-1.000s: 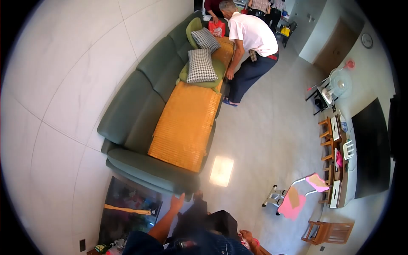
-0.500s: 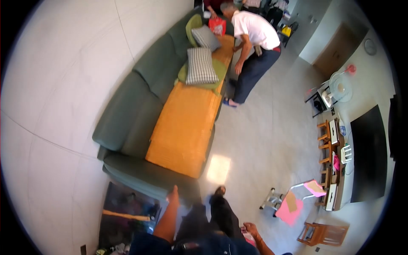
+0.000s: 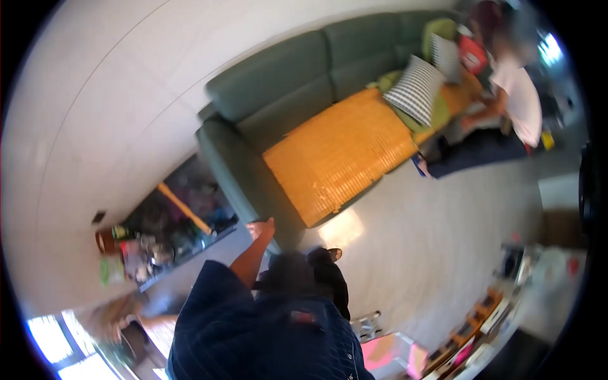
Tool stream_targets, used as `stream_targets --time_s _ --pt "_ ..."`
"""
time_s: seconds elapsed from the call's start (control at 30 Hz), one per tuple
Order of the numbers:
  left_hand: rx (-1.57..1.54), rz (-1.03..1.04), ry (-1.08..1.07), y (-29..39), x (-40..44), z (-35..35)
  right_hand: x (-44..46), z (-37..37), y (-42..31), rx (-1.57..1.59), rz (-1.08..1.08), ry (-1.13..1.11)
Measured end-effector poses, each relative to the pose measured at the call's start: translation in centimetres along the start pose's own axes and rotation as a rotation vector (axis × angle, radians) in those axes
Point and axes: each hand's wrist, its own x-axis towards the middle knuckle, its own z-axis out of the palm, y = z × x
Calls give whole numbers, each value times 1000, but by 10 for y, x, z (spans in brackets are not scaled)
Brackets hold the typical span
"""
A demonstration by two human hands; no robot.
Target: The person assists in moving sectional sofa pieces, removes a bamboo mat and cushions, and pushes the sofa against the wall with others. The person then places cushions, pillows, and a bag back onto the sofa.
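My left hand (image 3: pixel 261 228) is beside the front arm of the green sofa (image 3: pixel 237 171), its fingers partly spread and nothing seen in them. Blur hides whether it touches the upholstery. My right hand is out of view, beyond my dark blue shirt (image 3: pixel 253 323). A woven orange-brown mat (image 3: pixel 345 149) covers the sofa seat. Farther along it, a checked cushion (image 3: pixel 415 90) leans on a green pad (image 3: pixel 439 114).
A person in a pale shirt (image 3: pixel 519 95) bends over the sofa's far end near a red bag (image 3: pixel 472 55). A dark low table (image 3: pixel 168 218) with assorted items stands at left. A pink folding chair (image 3: pixel 380 350) and wooden stools (image 3: pixel 484 304) are at lower right.
My view has swung left, so the sofa now lies more crosswise. My left hand has stayed close to the sofa arm. My right hand, seen before with something pinkish, has left view.
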Motion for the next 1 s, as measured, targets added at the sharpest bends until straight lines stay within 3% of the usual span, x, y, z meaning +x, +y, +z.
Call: stream_targets --time_s 0.2,0.3,0.47,0.63,0.8,0.9,0.97,1.0 --pt "-41 19 -19 2 -9 -7 47 -96 -62 96 280 20" --pt "-60 8 -13 4 -9 -7 66 -125 -121 -384 175 248" --pt "-14 -25 -67 5 0 -6 134 -179 -219 -365 88 307" --pt "-55 -51 5 8 -3 1 159 -128 -321 -365 -157 211" --pt "143 -164 413 38 -43 33 162 -117 -305 -410 -224 241" --pt "166 -123 388 40 -63 38 200 -196 -213 -630 -248 196" --pt "163 -146 403 49 -76 49 159 -172 -236 -122 46 258" --pt "176 -127 388 57 -85 53 147 -167 -245 -109 92 293"
